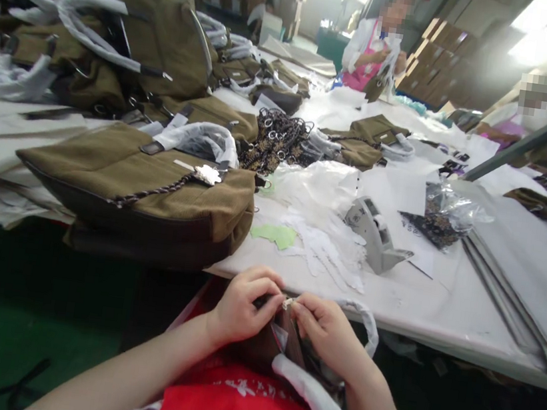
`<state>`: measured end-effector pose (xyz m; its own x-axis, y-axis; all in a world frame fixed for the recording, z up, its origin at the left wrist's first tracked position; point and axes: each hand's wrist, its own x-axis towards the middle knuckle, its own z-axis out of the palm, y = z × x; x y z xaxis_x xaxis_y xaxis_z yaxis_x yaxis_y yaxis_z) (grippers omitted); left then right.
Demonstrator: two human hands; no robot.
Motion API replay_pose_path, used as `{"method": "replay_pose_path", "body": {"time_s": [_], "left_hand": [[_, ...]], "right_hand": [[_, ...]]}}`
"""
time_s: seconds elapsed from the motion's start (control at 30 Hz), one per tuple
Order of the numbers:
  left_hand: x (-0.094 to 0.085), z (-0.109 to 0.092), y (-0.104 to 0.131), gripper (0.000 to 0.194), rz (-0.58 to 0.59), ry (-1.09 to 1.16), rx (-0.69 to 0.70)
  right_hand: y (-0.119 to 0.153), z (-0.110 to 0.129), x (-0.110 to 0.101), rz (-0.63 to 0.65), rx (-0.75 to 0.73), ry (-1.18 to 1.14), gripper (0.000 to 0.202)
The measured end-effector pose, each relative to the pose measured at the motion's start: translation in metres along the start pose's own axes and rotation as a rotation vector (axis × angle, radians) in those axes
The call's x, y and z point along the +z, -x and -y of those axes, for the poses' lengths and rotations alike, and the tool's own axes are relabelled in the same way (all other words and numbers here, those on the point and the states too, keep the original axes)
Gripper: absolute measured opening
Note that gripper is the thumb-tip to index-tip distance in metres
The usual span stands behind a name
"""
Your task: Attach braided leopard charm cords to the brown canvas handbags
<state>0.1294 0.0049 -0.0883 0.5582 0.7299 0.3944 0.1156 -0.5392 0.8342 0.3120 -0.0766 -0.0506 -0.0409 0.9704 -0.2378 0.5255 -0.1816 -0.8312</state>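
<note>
Close to the red apron, my left hand (248, 302) and my right hand (325, 326) meet at the table's front edge. Both have fingers pinched at a small pale piece (287, 303) on the top of a dark brown bag (292, 342), whose wrapped white handle (313, 398) hangs over my lap. What exactly each fingertip grips is too small to tell. An olive bag (193, 201) with a braided cord and a shiny flower-shaped charm (207, 175) lies on the table, left of my hands.
A grey tape dispenser (375, 235) stands on the white table (416, 304), beside torn paper and a green scrap (274, 235). Braided cords (279, 142) lie behind. Olive bags (164, 42) pile up at left. A person in a pink apron (363, 62) stands across.
</note>
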Motion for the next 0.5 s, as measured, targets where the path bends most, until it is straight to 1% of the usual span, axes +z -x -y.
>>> {"method": "replay_pose_path", "body": {"time_s": [0.1, 0.2, 0.3, 0.37, 0.43, 0.47, 0.5], "left_hand": [[0.005, 0.005, 0.001, 0.018, -0.038, -0.127, 0.018], [0.010, 0.009, -0.002, 0.021, -0.023, -0.218, 0.024], [0.011, 0.009, -0.005, 0.024, -0.003, -0.289, 0.046], [0.008, 0.005, -0.007, 0.026, 0.001, -0.329, 0.069], [0.002, -0.004, -0.012, 0.027, 0.008, -0.352, 0.094], [-0.001, -0.009, -0.016, 0.027, 0.014, -0.358, 0.108], [-0.005, -0.015, -0.022, 0.027, 0.018, -0.361, 0.125]], "right_hand": [[-0.006, -0.005, 0.003, -0.016, -0.014, 0.037, 0.034], [-0.014, -0.010, 0.005, -0.055, -0.040, 0.101, 0.035], [-0.017, -0.012, 0.006, -0.069, -0.061, 0.157, 0.038], [-0.015, -0.010, 0.006, -0.075, -0.080, 0.161, 0.032], [-0.012, -0.006, 0.005, -0.147, -0.111, 0.120, 0.014], [-0.011, -0.003, 0.004, -0.192, -0.134, 0.079, 0.015], [-0.009, 0.000, 0.004, -0.221, -0.162, 0.026, 0.023]]}}
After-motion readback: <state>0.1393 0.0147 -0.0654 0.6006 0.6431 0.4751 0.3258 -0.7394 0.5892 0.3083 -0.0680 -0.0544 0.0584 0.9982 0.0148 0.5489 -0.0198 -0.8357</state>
